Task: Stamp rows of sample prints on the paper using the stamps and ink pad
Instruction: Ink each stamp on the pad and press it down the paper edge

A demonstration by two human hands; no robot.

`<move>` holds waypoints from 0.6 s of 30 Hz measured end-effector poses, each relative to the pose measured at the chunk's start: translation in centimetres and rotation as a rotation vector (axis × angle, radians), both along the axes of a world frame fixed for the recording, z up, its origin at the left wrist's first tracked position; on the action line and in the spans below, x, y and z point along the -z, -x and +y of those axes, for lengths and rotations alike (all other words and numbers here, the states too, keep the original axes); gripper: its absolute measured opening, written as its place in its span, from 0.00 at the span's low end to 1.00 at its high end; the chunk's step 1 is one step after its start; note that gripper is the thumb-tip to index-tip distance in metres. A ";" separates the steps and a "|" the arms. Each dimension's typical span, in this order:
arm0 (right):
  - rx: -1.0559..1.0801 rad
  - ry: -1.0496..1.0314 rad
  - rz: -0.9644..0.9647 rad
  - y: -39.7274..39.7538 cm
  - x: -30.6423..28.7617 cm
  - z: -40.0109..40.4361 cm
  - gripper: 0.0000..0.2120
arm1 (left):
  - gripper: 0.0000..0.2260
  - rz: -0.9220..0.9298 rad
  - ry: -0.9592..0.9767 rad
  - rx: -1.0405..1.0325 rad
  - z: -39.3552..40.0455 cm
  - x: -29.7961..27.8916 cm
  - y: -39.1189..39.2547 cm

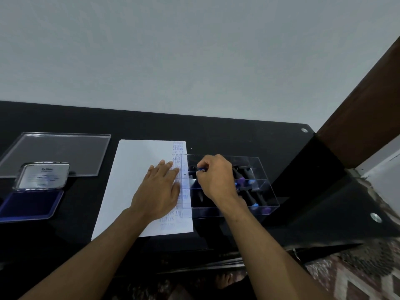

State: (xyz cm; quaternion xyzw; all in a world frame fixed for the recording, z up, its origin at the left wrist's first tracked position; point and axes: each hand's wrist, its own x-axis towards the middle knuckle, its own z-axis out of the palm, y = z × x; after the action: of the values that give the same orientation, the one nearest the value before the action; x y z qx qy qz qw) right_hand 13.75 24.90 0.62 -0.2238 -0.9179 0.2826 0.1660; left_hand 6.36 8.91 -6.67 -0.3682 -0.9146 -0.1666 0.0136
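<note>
A white paper (138, 182) lies flat on the dark table, one column of blue prints down its right edge. Black-handled stamps (249, 187) lie in a clear compartmented box (268, 191) touching that edge. The ink pad (30, 203) sits far left, lid up, blue pad exposed

Glossy black glass table (216, 131), matt white paper (138, 165), clear plastic stamp box (266, 187), shiny metal ink-pad lid (43, 176).

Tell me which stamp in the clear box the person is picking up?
The blue-tipped stamp at the box's far left end, pinched by the right hand; the others lie untouched further right.
</note>
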 end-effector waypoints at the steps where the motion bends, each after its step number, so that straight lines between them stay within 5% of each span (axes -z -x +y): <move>1: 0.011 0.012 -0.025 0.1 -0.1 0.0 0.10 | 0.28 0.002 0.000 0.000 0.0 0.1 0.0; 18: 0.031 0.042 -0.140 0.6 -0.5 -0.3 0.10 | 0.28 -0.017 -0.008 -0.012 0.0 0.1 0.0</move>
State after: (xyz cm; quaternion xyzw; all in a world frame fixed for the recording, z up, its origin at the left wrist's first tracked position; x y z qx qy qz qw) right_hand 13.16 24.56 1.15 -0.2605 -0.9176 0.2827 0.1012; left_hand 6.33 8.86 -6.76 -0.3612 -0.9162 -0.1735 0.0082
